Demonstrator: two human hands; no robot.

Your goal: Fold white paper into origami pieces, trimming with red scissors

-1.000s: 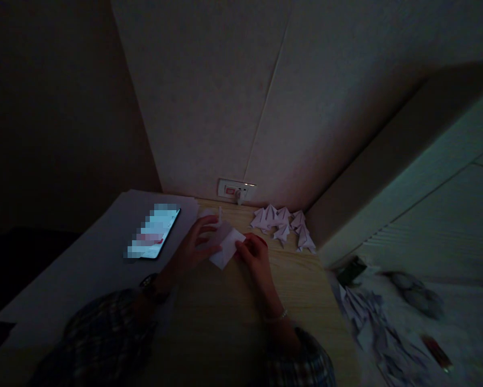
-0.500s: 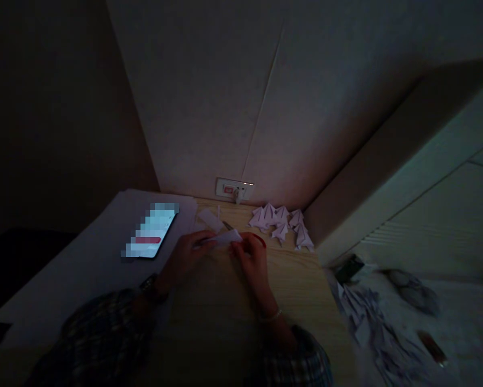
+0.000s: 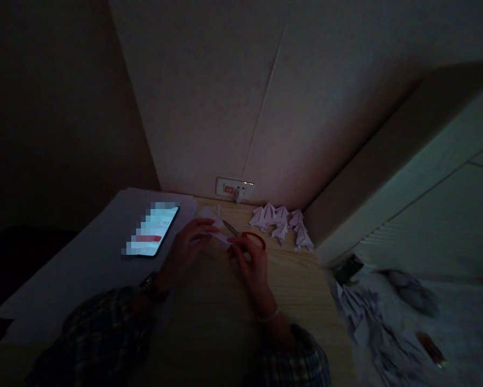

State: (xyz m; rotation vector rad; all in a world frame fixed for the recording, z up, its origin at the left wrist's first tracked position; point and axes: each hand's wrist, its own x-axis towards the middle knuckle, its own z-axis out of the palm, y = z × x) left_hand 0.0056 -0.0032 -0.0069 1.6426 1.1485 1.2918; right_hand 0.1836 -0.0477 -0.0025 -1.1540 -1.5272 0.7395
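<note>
Between my hands is a small folded piece of white paper (image 3: 221,237), held just above the wooden tabletop. My left hand (image 3: 193,236) is closed on its left end, fingers bent over it. At its right end, the fingertips of my right hand (image 3: 247,255) pinch the paper. Scissors with red handles (image 3: 254,236) lie right behind my right hand, blades pointing to the back left. Another slip of paper (image 3: 207,215) lies behind my left hand, partly covered by it. Folded paper pieces (image 3: 279,220), several of them, stand grouped at the back right of the table.
Large white sheets (image 3: 100,258) cover the table's left side, with a lit phone (image 3: 155,231) on them. A wall socket (image 3: 235,188) with a plug sits at the table's back edge. Below on the right lie more folded papers (image 3: 370,317) and a dark reddish object (image 3: 431,348).
The paper has tilted, its right end now lower and nearer me. My left hand has shifted slightly up, its fingers now over the paper. More of the scissors shows.
</note>
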